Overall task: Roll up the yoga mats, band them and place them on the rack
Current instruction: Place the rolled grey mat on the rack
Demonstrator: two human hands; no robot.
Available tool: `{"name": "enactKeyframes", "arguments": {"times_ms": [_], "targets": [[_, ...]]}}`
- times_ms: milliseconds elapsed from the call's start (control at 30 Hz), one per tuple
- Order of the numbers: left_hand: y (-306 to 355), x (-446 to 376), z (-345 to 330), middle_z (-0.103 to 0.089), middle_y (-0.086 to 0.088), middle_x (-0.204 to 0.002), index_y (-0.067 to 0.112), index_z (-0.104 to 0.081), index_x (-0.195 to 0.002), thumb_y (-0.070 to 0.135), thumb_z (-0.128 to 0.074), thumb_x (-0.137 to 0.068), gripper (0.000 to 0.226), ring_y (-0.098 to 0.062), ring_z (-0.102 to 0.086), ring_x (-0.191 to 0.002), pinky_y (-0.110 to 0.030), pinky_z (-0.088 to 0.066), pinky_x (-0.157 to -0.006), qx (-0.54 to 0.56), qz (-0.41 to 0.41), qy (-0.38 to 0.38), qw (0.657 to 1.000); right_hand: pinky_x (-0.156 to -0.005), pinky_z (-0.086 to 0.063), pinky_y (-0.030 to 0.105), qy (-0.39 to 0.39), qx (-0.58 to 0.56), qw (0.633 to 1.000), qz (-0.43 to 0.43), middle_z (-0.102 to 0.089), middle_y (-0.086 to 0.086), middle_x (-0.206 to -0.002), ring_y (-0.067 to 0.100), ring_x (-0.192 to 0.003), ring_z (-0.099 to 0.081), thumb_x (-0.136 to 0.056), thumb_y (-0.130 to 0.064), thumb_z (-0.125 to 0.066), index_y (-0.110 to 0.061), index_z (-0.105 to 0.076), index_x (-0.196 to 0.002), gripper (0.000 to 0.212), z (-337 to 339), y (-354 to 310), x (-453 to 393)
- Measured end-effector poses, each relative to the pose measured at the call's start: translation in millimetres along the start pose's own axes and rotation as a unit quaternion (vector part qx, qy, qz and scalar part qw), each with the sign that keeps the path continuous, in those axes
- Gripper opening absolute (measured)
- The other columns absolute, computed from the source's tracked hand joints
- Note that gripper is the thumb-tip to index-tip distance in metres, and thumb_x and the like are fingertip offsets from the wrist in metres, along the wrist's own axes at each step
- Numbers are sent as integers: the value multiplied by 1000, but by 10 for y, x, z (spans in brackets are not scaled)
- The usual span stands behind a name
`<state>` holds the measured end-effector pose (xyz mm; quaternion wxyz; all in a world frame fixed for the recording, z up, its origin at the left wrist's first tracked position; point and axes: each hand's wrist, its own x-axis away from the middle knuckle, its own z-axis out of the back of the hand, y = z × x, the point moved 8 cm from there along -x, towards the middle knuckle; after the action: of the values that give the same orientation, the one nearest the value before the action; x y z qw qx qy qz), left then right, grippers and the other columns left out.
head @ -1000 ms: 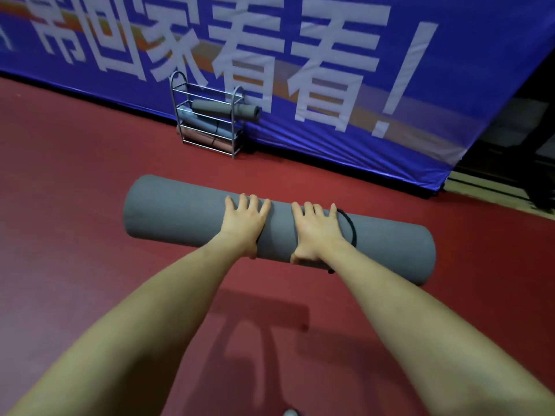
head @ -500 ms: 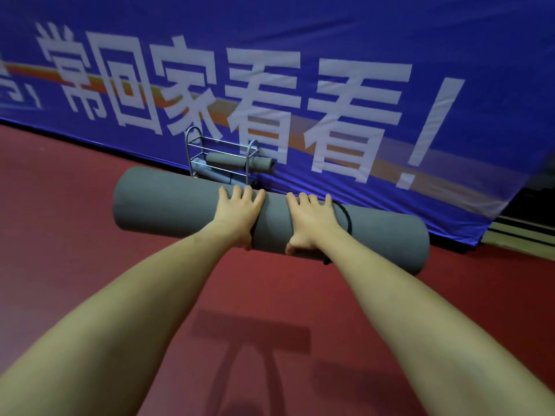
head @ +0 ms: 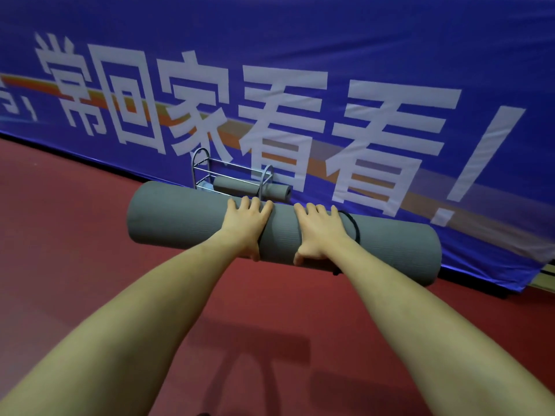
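Observation:
A rolled grey yoga mat (head: 180,217) is held crosswise in front of me, off the floor. My left hand (head: 244,226) grips it near the middle, fingers over the top and thumb underneath. My right hand (head: 319,232) grips it just to the right in the same way. A black band (head: 354,228) circles the roll beside my right hand. Behind the mat stands a small metal rack (head: 199,169) against the banner, its lower part hidden by the mat. Another rolled grey mat (head: 237,187) lies on a rack shelf, its end sticking out to the right.
A big blue banner (head: 330,49) with white characters hangs as a wall behind the rack. The floor (head: 75,250) is dark red. My arms' shadows fall on the floor below me. At the far right the banner ends at a pale strip (head: 548,274).
The mat has risen with both hands still on it and now covers the lower half of the rack. The rack and banner look closer and larger.

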<state>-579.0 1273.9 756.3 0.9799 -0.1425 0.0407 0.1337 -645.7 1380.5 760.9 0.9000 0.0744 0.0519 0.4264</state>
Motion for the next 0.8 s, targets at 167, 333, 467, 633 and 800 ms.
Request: {"name": "enactKeyframes", "arguments": {"times_ms": [167, 333, 467, 633, 800], "targets": [[-878, -984, -357, -31, -10, -144, 15, -8, -148, 55, -83, -54, 127, -30, -31, -132, -50, -28, -109, 8, -22, -11, 1000, -110, -24, 56, -16, -20, 1000, -13, -37, 10, -142, 32, -131, -34, -51, -60, -81, -15, -14, -147, 125, -17, -188, -1330], [-1656, -1890, -656, -33, -8, -143, 16, -11, -148, 55, -84, -54, 125, -29, -32, -132, -48, -26, -110, 7, -40, -8, 999, -110, -24, 56, -13, -18, 999, -24, -36, 10, -143, 31, -132, -34, -52, -62, -79, -14, -14, -148, 125, -16, -325, -2503], [-2127, -2526, -979, -34, -8, -143, 16, -10, -148, 55, -84, -54, 125, -29, -33, -131, -48, -27, -110, 10, -45, -17, 999, -111, -23, 56, -25, -21, 999, -22, -36, 10, -143, 31, -132, -33, -53, -62, -79, -14, -14, -148, 125, -110, -411, -3335], [-2662, -3368, -1445, -34, -9, -143, 16, -13, -146, 53, -84, -54, 123, -30, -33, -131, -47, -27, -109, 13, -46, -35, 998, -110, -23, 58, -39, -27, 999, -12, -36, 11, -143, 31, -132, -33, -52, -62, -79, -14, -16, -146, 123, -362, -460, -4429], [-3216, -4362, -1875, -32, -10, -143, 16, -10, -148, 51, -84, -56, 123, -30, -31, -132, -47, -26, -110, 13, -36, -46, 998, -109, -27, 54, -45, -35, 998, -4, -38, 10, -142, 31, -130, -35, -52, -60, -79, -14, -19, -145, 120, -578, -405, -5656]]}}
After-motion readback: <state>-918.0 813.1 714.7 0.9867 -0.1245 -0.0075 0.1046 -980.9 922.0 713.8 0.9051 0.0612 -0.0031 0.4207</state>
